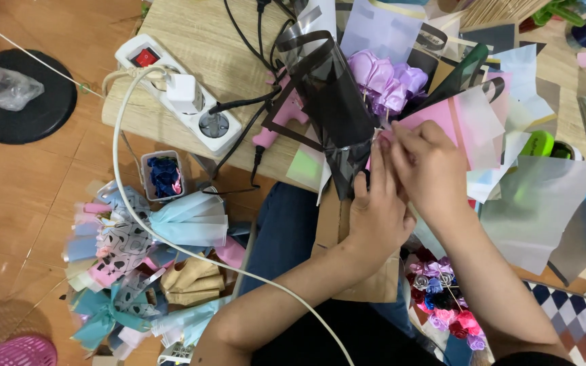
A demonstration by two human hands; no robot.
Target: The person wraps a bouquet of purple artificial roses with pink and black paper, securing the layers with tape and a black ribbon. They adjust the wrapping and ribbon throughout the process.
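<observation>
White power strip (179, 95) with plugs on the wooden table (205, 41), pink glue gun (281, 122) beside it. Small tub of blue ribbon (163, 175) on the floor, near a pile of wrapped bouquets (137, 264). Black round stand (25, 102) far left. Small ribbon roses (442, 298) lower right. Green tape dispenser (539, 143) right.

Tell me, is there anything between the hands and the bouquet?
Nothing visible. The left hand grips the bouquet at the base of its dark wrap, and the right hand touches the pink sheet beside the purple flowers.
</observation>
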